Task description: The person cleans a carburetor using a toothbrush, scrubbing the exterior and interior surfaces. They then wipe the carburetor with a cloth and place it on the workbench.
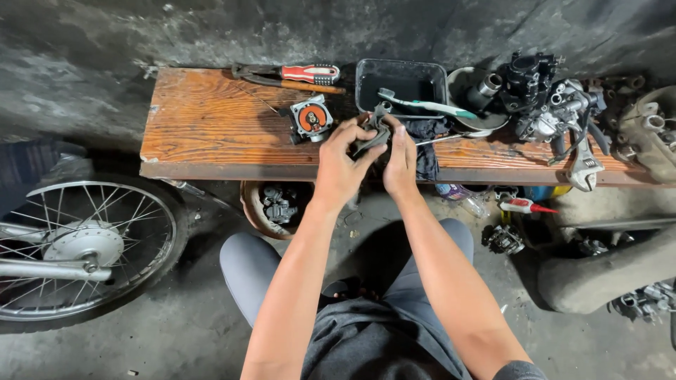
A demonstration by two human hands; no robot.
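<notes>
Left hand (pixel 343 163): fingers curled round a small dark metal part (pixel 373 134), pinching it from the side.
Right hand (pixel 401 160): flat against the part's other side, bracing it.
Part: held just above the wooden bench (pixel 211 127), near its front edge.
Handling: best kept over the wood, grip firm.
Room: bare boards to the left; black tray (pixel 401 84), toothbrush (pixel 429 105) and carburettor (pixel 311 118) crowd close.

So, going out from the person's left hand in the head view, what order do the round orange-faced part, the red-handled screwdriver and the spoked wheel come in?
Measured from the left hand:
1. Round orange-faced part: on the wooden bench, just up and to the left of the hand.
2. Red-handled screwdriver: at the bench's back edge, beyond that part.
3. Spoked wheel: on the floor, far off to the left, below the bench.
</notes>
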